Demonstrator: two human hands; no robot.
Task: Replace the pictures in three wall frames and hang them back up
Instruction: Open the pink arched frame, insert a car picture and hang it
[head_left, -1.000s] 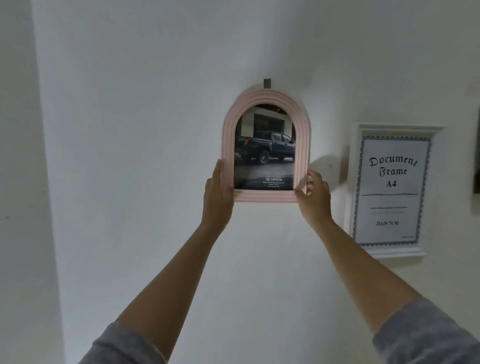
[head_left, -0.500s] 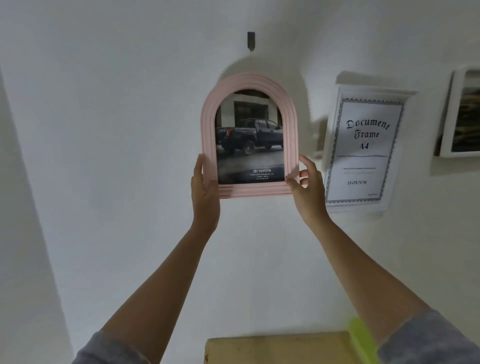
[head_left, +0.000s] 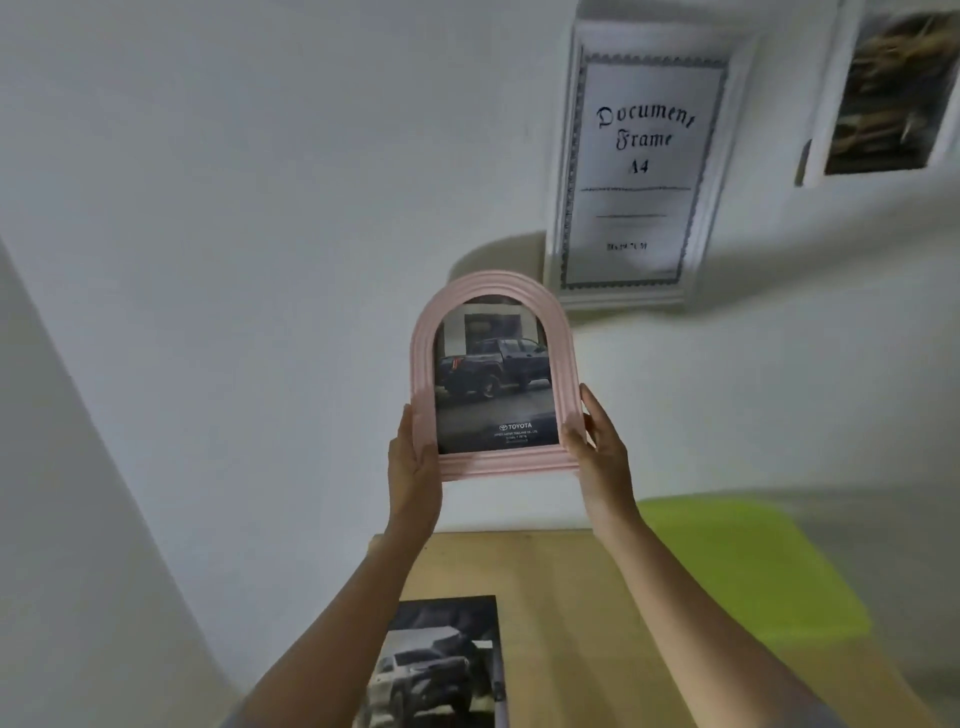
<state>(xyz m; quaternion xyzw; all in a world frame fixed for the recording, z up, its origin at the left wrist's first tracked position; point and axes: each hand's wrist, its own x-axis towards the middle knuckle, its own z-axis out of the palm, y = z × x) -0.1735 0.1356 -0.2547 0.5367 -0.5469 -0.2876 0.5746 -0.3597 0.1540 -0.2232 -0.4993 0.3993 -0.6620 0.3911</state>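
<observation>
I hold a pink arched frame (head_left: 496, 379) off the wall, upright, with a dark pickup truck picture in it. My left hand (head_left: 413, 467) grips its lower left edge and my right hand (head_left: 597, 447) grips its lower right edge. On the wall at the upper right hangs a white document frame (head_left: 639, 161) with an "A4" sheet. A third white frame (head_left: 883, 88) with a brownish picture hangs further right, cut off by the view's edge. A loose car photo (head_left: 436, 665) lies on the wooden table (head_left: 561, 597) below my arms.
A lime green flat object (head_left: 737, 566) lies on the table's right side against the wall. The white wall has a corner edge on the left.
The pink frame has come off its hook and moved down, away from the wall. The view has tilted down, so the hook is out of sight and the table with the photo shows.
</observation>
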